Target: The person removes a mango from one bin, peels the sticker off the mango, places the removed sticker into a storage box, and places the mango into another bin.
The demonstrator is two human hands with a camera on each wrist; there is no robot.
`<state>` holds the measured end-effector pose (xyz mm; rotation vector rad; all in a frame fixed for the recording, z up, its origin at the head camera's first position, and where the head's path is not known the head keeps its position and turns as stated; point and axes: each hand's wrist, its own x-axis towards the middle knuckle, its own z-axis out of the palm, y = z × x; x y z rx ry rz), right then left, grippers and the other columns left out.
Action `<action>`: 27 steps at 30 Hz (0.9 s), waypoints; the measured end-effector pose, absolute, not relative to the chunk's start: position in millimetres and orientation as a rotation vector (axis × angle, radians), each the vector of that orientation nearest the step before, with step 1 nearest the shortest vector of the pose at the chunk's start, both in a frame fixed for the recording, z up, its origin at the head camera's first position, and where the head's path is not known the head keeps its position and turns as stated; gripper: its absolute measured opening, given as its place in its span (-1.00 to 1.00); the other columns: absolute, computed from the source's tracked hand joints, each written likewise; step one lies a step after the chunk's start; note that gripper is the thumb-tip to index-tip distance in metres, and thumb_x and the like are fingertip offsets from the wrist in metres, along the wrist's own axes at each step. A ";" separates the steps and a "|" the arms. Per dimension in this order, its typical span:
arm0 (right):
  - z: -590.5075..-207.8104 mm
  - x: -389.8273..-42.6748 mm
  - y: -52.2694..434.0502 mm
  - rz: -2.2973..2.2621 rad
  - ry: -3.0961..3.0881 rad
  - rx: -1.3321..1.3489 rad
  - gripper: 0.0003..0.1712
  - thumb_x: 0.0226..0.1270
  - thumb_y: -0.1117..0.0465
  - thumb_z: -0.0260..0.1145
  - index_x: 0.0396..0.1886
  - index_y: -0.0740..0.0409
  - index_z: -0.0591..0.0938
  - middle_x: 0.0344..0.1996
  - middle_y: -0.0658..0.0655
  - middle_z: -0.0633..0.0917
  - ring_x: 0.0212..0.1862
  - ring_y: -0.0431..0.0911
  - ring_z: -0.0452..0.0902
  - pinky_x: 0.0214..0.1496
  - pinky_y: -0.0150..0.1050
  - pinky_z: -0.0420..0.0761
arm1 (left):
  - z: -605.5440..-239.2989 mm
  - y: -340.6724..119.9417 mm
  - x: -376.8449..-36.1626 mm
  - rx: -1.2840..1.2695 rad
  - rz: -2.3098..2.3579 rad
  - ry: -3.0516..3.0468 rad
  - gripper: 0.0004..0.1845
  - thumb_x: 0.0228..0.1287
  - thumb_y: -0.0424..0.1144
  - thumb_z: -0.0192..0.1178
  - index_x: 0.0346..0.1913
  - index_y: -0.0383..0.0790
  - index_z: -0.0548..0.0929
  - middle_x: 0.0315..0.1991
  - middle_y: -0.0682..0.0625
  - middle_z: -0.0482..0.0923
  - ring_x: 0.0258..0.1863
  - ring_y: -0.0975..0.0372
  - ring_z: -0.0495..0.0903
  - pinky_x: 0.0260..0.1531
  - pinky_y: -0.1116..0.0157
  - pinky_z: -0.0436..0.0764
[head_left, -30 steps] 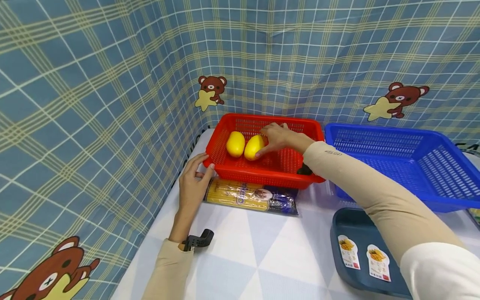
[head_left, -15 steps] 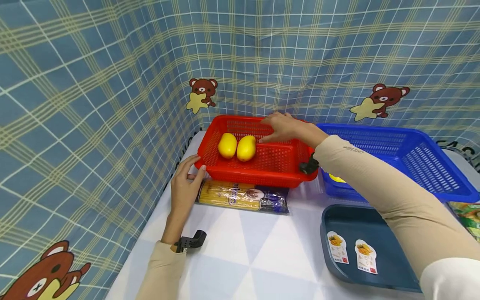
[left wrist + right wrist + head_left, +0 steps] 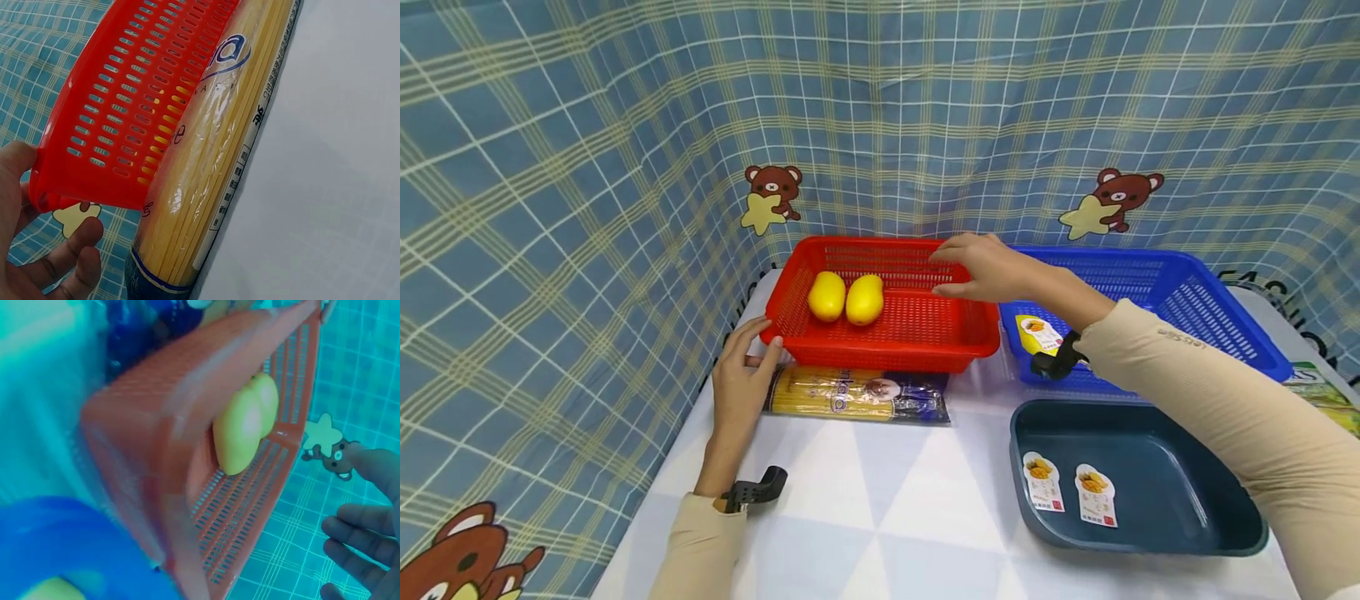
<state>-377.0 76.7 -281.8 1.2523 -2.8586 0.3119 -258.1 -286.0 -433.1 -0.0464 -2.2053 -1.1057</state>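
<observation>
Spaghetti packet [image 3: 856,395] lies partly hidden under red basket [image 3: 925,342].

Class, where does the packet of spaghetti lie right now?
In the head view the spaghetti packet lies on the table just before the red basket, beside the left hand.

Glossy perforated plastic red basket [image 3: 917,333]

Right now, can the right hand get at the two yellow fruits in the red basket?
Probably yes. The right hand hovers open and empty over the red basket, beside the two yellow fruits. The basket has no lid, and nothing lies between the hand and the fruits.
</observation>
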 end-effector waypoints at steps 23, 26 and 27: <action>-295.5 -316.0 155.3 0.381 -2.797 1.147 -0.40 0.32 -0.03 0.41 0.26 0.19 0.61 0.23 0.24 0.58 0.33 0.21 0.36 0.32 0.33 0.23 | -433.4 -283.4 -255.8 0.000 -1.103 -2.236 -0.56 0.42 -0.06 0.24 0.30 -0.07 0.60 0.33 0.11 0.46 -0.28 0.11 0.57 -0.26 0.59 0.47; -295.6 -309.2 161.5 0.382 -2.790 1.141 -0.40 0.31 -0.03 0.42 0.25 0.18 0.61 0.22 0.23 0.59 0.33 0.20 0.37 0.34 0.33 0.22 | -433.3 -283.8 -254.7 0.008 -1.101 -2.237 -0.56 0.42 -0.07 0.24 0.30 -0.06 0.60 0.34 0.10 0.46 -0.29 0.12 0.56 -0.27 0.60 0.47; -295.3 -306.5 163.7 0.381 -2.788 1.136 -0.40 0.31 -0.03 0.42 0.25 0.17 0.62 0.23 0.23 0.59 0.34 0.20 0.36 0.34 0.33 0.21 | -433.5 -284.0 -254.7 0.005 -1.095 -2.235 -0.57 0.42 -0.08 0.24 0.30 -0.07 0.60 0.33 0.10 0.46 -0.28 0.12 0.57 -0.27 0.60 0.46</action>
